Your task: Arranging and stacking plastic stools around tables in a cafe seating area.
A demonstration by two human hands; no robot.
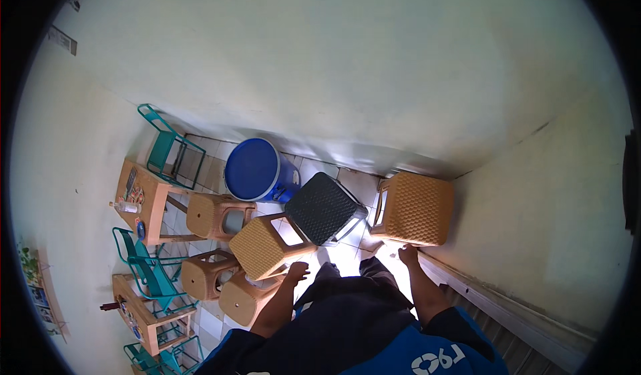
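Observation:
My left hand (298,272) hangs by my left side, its fingers loosely bent and a little apart, holding nothing that I can see. Nearest to it is a tan woven-pattern plastic stool (264,247). On the right, my right hand (406,255) hangs low with curled fingers, just short of the near edge of another tan woven-pattern stool (419,208); no object shows in it. Straight ahead of my feet stands a black woven-pattern stool (322,208), between the two tan ones.
A blue lidded drum (252,169) stands by the wall. More tan stools (208,216) cluster at the left, beside wooden tables (154,205) bearing small items and teal metal chairs (160,151). Walls meet in the right corner, and a ridged dark metal panel (497,338) runs along my right.

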